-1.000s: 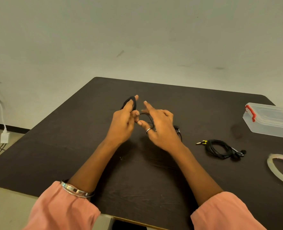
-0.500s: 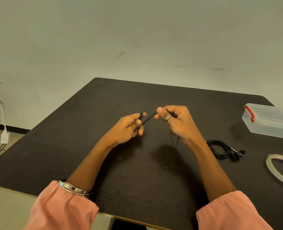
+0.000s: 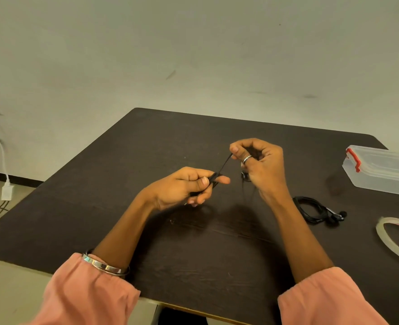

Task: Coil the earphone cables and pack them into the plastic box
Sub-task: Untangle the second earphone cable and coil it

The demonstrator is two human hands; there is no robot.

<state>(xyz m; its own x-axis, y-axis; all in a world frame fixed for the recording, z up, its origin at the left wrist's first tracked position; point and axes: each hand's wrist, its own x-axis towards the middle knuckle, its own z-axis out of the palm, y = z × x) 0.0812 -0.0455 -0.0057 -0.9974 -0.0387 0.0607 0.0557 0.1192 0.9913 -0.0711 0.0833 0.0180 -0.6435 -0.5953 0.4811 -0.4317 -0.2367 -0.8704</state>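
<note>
STEP: winding | CHANGE: right hand (image 3: 260,164) has risen toward 1 o'clock, tensioning the earphone cable (image 3: 224,165) | left hand (image 3: 185,186) pinches the coil | both hands curled on cable | plastic box (image 3: 381,172) at 3 o'clock, lid closed.

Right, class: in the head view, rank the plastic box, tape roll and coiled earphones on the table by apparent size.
1. Plastic box, cut off at the edge.
2. Tape roll, also cut off; nearer the camera, so unsure against the box.
3. Coiled earphones, smallest.
</note>
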